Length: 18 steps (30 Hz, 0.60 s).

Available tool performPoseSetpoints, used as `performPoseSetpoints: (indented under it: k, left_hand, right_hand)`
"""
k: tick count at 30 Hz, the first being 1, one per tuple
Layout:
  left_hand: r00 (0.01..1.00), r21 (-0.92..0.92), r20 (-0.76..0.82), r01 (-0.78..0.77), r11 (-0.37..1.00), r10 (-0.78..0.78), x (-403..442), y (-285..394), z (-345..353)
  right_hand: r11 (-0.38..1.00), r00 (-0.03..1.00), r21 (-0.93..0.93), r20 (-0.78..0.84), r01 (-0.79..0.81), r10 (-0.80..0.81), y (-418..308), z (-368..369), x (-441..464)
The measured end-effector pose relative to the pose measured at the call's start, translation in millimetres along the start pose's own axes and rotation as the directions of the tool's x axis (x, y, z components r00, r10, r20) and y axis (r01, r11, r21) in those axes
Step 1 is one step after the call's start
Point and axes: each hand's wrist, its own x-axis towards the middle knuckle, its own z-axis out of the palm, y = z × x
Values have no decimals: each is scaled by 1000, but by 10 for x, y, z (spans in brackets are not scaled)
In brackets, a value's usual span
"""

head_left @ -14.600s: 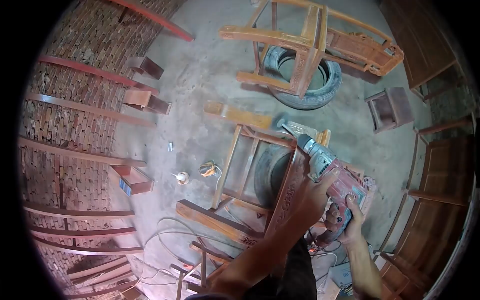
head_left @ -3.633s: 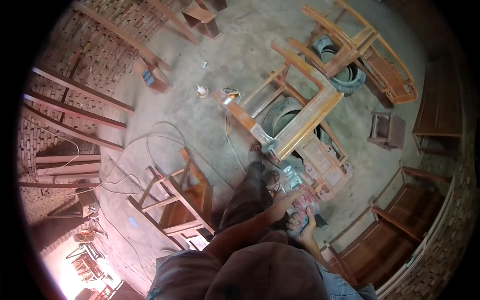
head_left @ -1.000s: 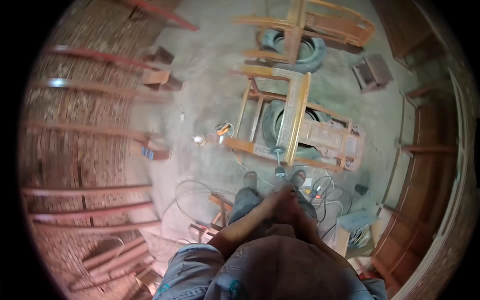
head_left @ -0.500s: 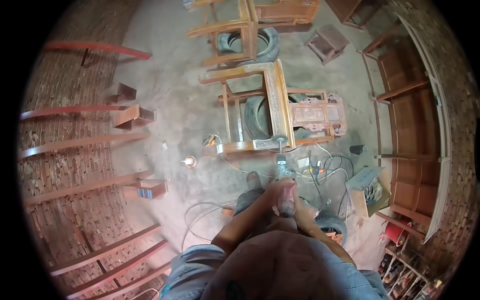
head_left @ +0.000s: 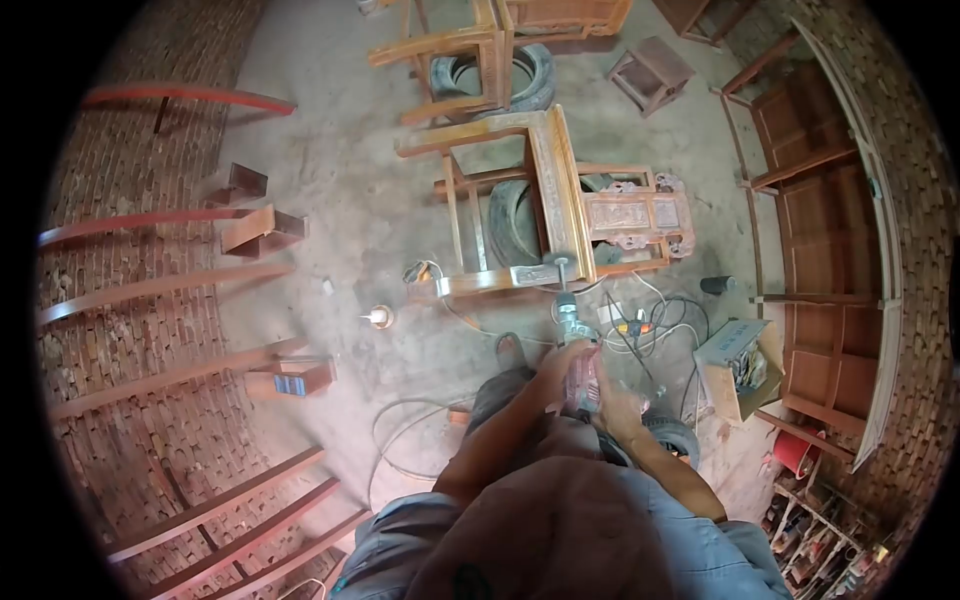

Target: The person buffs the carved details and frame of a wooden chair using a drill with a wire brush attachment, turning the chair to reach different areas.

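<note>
A power drill [head_left: 583,384] with a red body and a green front points away from me, both hands on it. My left hand [head_left: 562,364] is closed around its front part. Closed at its rear is my right hand [head_left: 621,408], the fingers partly hidden. From the drill's nose a thin shaft carries a small round disc [head_left: 562,262]. That disc lies over the near corner of a carved wooden chair [head_left: 550,180]; whether it touches the wood I cannot tell. The chair is tipped on its side, with a tire [head_left: 510,222] beneath it.
Cables and a power strip [head_left: 634,328] lie right of the drill. A cardboard box [head_left: 725,375] and a red bucket [head_left: 797,450] stand farther right. Another chair [head_left: 490,55] rests on tires at the back. Wooden beams [head_left: 180,373] line the left side. A hose [head_left: 385,430] curls near my foot.
The drill and both hands have shifted slightly right and forward. The disc sits a little higher on the chair's corner. The whole view has moved slightly.
</note>
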Motion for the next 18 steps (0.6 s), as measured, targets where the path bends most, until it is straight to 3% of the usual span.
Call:
performPoseSetpoints:
  k: [1, 2, 3, 5, 8, 9, 10, 11, 12, 14, 17, 18]
  left_hand:
    - [998, 70, 3, -55, 996, 55, -27, 52, 31]
    - [967, 388, 83, -254, 886, 240, -30, -36, -71]
    - [900, 638, 220, -425, 642, 377, -31, -121, -166]
    - [905, 820, 244, -384, 425, 348, 22, -261, -339]
    - [941, 399, -18, -302, 866, 337, -350, 150, -13]
    - [956, 105, -197, -198, 975, 215, -351, 89, 69]
    - [978, -168, -201, -82, 982, 47, -310, 4, 9]
    - [972, -432, -199, 25, 902, -123, -272, -75, -47]
    - [966, -611, -39, 179, 771, -255, -110, -317, -329]
    - [933, -716, 113, 314, 623, -341, 51, -508, -516]
    - [972, -515, -26, 188, 836, -235, 31, -579, -466]
    - [991, -322, -67, 89, 942, -117, -7, -510, -366]
  right_hand:
    - [999, 1000, 32, 4, 17, -17, -4, 7, 4]
    - [997, 999, 66, 9, 32, -33, -17, 22, -13]
    - [994, 999, 99, 13, 46, -47, -35, 41, -33]
    - [994, 996, 66, -16, 85, -84, -49, 214, 32]
    - [985, 994, 136, 29, 102, -107, -251, -53, 67]
    - [982, 995, 178, 61, 62, -74, -302, -144, 70]
    - [976, 995, 217, 93, 20, -41, -328, -173, 69]
    - [973, 996, 229, 78, 28, -47, -313, -155, 61]
    - [971, 997, 238, 63, 37, -54, -272, -119, 43]
    - [971, 996, 234, 70, 38, -56, -196, -130, 49]
    - [980, 991, 200, 125, 15, -41, -236, -194, 36]
    - [983, 992, 183, 120, 8, -31, -263, -260, 41]
